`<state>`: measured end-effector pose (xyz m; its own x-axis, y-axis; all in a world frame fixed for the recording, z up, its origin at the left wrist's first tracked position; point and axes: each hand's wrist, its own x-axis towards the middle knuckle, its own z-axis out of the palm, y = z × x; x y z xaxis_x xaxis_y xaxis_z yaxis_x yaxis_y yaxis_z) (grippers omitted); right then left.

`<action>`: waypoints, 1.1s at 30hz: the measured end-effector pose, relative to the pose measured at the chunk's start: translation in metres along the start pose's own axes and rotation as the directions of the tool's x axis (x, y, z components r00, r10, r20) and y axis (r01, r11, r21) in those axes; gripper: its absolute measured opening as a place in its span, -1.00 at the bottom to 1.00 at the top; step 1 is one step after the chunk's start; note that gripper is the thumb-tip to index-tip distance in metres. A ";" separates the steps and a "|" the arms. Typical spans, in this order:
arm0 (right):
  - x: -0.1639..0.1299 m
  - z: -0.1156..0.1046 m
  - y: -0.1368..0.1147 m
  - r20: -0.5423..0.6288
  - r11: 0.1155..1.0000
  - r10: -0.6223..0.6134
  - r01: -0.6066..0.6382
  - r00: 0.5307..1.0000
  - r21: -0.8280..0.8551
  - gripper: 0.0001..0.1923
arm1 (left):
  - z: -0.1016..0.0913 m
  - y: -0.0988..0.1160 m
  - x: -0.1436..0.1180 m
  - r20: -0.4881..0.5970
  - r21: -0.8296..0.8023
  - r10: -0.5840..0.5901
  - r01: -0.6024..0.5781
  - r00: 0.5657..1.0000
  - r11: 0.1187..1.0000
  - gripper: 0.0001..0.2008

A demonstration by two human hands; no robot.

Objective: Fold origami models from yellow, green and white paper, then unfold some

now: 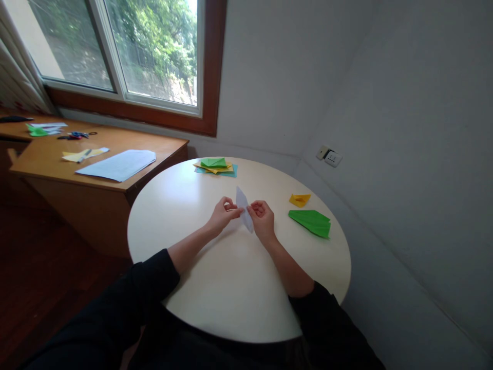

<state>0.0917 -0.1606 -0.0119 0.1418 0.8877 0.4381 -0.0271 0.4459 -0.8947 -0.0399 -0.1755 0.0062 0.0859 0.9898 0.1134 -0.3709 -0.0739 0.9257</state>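
Paper [245, 220], white and tilted, is near the centre of the frame, pinched by the left hand [222, 215] from one side and the right hand [263, 220] from the other, thumbs closed to fingers. Right of centre, a yellow piece [300, 200] lies just above a green piece [313, 222] on the table [231, 293].

Open white tabletop [234, 288] between the forearms [192, 250], green folded paper [313, 222] blocking the right, paper stack [214, 166] at the far edge

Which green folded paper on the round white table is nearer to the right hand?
The long green folded paper, beside the small yellow folded paper; the other green one lies atop yellow and blue papers.
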 end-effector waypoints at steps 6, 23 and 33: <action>0.000 0.000 0.000 0.013 1.000 -0.007 0.007 1.000 0.009 -0.77 | 0.000 -0.001 -0.001 0.059 0.088 -0.006 0.001 0.998 0.996 -0.67; 0.000 0.000 -0.001 0.044 0.997 0.069 -0.070 0.997 0.034 -0.76 | -0.002 -0.002 0.002 0.014 0.063 0.022 -0.023 1.000 0.998 -0.75; -0.001 0.001 -0.001 0.069 0.998 0.025 -0.028 0.997 0.051 -0.79 | -0.001 0.000 0.002 -0.043 0.067 0.053 -0.051 0.998 0.996 -0.74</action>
<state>0.0910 -0.1615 -0.0117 0.0724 0.9043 0.4207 -0.0812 0.4258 -0.9012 -0.0405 -0.1735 0.0060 0.0259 0.9888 0.1471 -0.3124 -0.1318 0.9408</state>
